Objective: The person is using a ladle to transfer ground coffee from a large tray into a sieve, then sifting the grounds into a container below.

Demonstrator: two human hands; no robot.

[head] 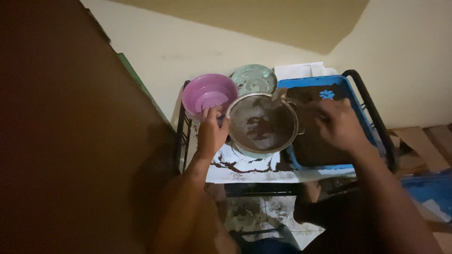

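A round metal sieve [263, 123] holding dark brown powder sits over a pale bowl on a small table [245, 171]. My left hand [211, 132] grips the sieve's left rim, fingers curled over the edge. My right hand [340, 124] hovers over a blue tray [329, 84] filled with the same dark powder, holding a small scoop-like piece [282, 96] whose tip reaches the sieve's upper right rim. What exactly that piece is stays unclear in the dim light.
A pink plastic bowl [209, 93] stands behind my left hand. A pale green lid or plate [254, 77] lies at the back. Spilled powder streaks the white table top. A black metal frame [372, 113] edges the table. A brown panel [70, 131] fills the left.
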